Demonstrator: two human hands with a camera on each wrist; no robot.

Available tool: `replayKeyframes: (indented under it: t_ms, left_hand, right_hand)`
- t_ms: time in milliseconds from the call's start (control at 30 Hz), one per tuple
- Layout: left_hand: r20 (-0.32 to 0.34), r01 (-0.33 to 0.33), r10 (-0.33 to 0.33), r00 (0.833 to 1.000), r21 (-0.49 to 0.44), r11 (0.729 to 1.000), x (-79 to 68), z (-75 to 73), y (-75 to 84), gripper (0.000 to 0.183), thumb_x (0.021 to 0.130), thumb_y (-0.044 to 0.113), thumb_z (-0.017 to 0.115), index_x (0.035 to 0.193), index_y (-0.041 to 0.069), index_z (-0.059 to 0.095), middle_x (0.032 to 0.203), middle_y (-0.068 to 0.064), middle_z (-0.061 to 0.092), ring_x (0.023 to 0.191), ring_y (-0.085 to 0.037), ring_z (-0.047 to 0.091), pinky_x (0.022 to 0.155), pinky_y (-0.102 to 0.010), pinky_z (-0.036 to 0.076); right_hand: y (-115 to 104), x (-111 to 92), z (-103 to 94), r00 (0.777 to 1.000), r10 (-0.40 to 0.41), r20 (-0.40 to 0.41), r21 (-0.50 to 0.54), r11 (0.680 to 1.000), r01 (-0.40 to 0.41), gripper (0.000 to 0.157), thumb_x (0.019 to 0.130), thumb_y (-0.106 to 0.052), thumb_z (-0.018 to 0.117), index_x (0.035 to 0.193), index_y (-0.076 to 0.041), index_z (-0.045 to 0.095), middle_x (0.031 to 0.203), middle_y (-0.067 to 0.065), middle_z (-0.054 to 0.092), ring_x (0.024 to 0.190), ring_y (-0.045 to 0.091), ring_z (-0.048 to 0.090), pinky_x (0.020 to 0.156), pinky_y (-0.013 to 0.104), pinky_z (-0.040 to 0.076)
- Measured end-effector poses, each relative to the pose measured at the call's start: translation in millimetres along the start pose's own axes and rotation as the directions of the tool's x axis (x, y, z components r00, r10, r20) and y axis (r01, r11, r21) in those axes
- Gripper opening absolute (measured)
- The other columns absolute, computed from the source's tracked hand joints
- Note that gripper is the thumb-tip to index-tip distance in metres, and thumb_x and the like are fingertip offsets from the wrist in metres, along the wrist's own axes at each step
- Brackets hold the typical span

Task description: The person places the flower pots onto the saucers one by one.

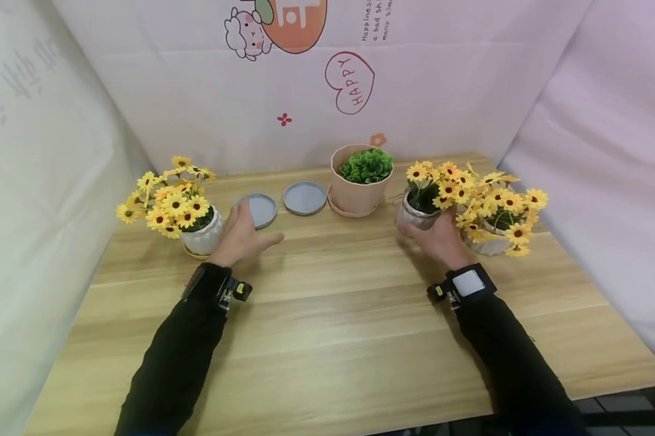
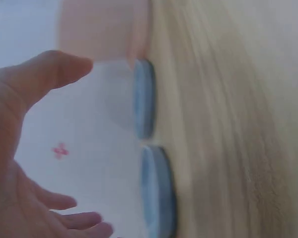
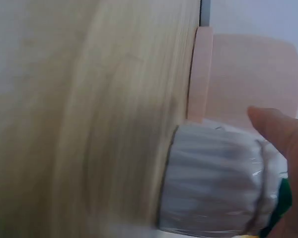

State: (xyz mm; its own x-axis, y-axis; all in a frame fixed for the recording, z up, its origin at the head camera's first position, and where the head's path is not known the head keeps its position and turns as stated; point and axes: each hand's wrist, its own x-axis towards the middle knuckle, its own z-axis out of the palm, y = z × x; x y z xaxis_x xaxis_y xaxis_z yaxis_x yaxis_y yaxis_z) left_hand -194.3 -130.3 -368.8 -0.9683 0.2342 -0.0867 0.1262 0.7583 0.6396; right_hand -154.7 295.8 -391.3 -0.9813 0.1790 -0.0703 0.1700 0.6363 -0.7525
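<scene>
My left hand (image 1: 242, 237) reaches over the left blue-grey saucer (image 1: 263, 211), thumb spread from the fingers and nothing in its grasp. Just left of it stands a white pot (image 1: 206, 237) of yellow flowers on a yellow saucer. A second blue-grey saucer (image 1: 304, 198) lies farther right. My right hand (image 1: 438, 239) is at another white flower pot (image 1: 412, 217), thumb on its near left side and fingers toward its right. In the right wrist view the thumb (image 3: 270, 124) is straight beside the ridged white pot (image 3: 213, 181); the other fingers are hidden.
A pink pot (image 1: 357, 197) with a green plant stands on a pink saucer between the blue-grey saucers and the right-hand flowers. Another flower pot (image 1: 488, 244) is close to the right hand's outer side. A printed white cloth (image 1: 223, 109) hangs behind the wooden table (image 1: 316, 339).
</scene>
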Motion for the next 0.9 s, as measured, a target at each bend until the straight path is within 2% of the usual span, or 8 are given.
replayKeyframes:
  t_ms: [133,233,400,500,600,667,833,900]
  left_hand:
    - [-0.064,0.066,-0.066,0.996,0.000,0.998,28.0,9.0,-8.6,0.122,0.091,0.047,0.079,0.167,-0.001,-0.004,0.172,-0.032,0.008,0.158,-0.051,0.021,0.128,-0.065,0.027]
    - [-0.090,0.105,-0.106,0.990,-0.008,0.994,45.3,12.7,-15.8,0.120,0.092,0.045,0.079,0.167,-0.002,-0.002,0.172,-0.032,0.009,0.158,-0.050,0.020,0.128,-0.064,0.029]
    - [-0.105,0.106,-0.103,0.989,0.026,0.994,66.6,12.4,-25.2,0.112,0.093,0.044,0.078,0.164,-0.006,0.008,0.168,-0.035,0.014,0.157,-0.051,0.019,0.129,-0.061,0.027]
    - [-0.097,0.097,-0.090,0.991,0.074,0.993,72.3,12.5,-30.0,0.111,0.092,0.046,0.078,0.162,-0.010,0.011,0.165,-0.038,0.018,0.156,-0.053,0.019,0.130,-0.062,0.022]
    - [-0.078,0.103,-0.096,0.992,0.094,0.990,75.2,12.8,-33.4,0.115,0.093,0.048,0.076,0.164,-0.011,0.008,0.167,-0.040,0.015,0.158,-0.055,0.013,0.132,-0.062,0.017]
    - [-0.067,0.109,-0.103,0.992,0.084,0.990,76.5,13.5,-35.5,0.116,0.094,0.048,0.075,0.164,-0.011,0.004,0.168,-0.041,0.012,0.159,-0.055,0.010,0.132,-0.062,0.015]
    - [-0.046,0.111,-0.108,0.993,0.057,0.992,80.2,15.1,-40.0,0.112,0.098,0.045,0.071,0.163,-0.014,0.002,0.168,-0.041,0.015,0.158,-0.055,0.014,0.131,-0.061,0.020]
    - [-0.039,0.113,-0.112,0.993,0.051,0.992,81.1,15.3,-40.6,0.111,0.098,0.044,0.070,0.163,-0.014,0.001,0.168,-0.041,0.015,0.159,-0.055,0.014,0.131,-0.061,0.021]
  right_hand:
    - [4,13,3.5,0.993,-0.090,-0.070,0.084,0.992,0.096,0.113,0.094,-0.047,0.079,0.170,-0.014,0.003,0.170,0.025,0.028,0.157,0.046,0.032,0.129,0.062,0.027]
    - [5,20,5.8,0.991,-0.086,-0.099,0.113,0.989,0.097,0.108,0.093,-0.046,0.080,0.170,-0.014,0.012,0.170,0.021,0.032,0.158,0.040,0.032,0.131,0.056,0.027]
    - [5,27,7.7,0.990,-0.019,-0.137,0.160,0.986,0.041,0.113,0.089,-0.046,0.084,0.170,-0.013,0.012,0.171,0.019,0.031,0.159,0.038,0.030,0.131,0.054,0.028]
    - [6,26,10.1,0.989,-0.014,-0.148,0.214,0.976,0.046,0.113,0.088,-0.042,0.086,0.170,-0.017,0.011,0.172,0.015,0.029,0.161,0.036,0.028,0.132,0.053,0.026]
    - [7,26,10.5,0.990,-0.005,-0.142,0.243,0.969,0.040,0.115,0.087,-0.042,0.087,0.170,-0.020,0.011,0.173,0.014,0.029,0.161,0.035,0.028,0.132,0.053,0.026]
    - [8,26,9.4,0.992,0.035,-0.121,0.240,0.971,-0.005,0.119,0.086,-0.048,0.086,0.171,-0.020,0.007,0.174,0.015,0.026,0.161,0.036,0.027,0.132,0.054,0.027]
    - [6,29,4.7,0.988,0.139,-0.062,0.187,0.974,-0.126,0.132,0.082,-0.061,0.084,0.171,-0.015,-0.002,0.175,0.021,0.018,0.160,0.043,0.025,0.130,0.058,0.028]
    - [5,31,3.3,0.990,0.131,-0.058,0.179,0.977,-0.119,0.130,0.082,-0.060,0.085,0.171,-0.016,0.000,0.174,0.021,0.020,0.160,0.042,0.026,0.130,0.057,0.028]
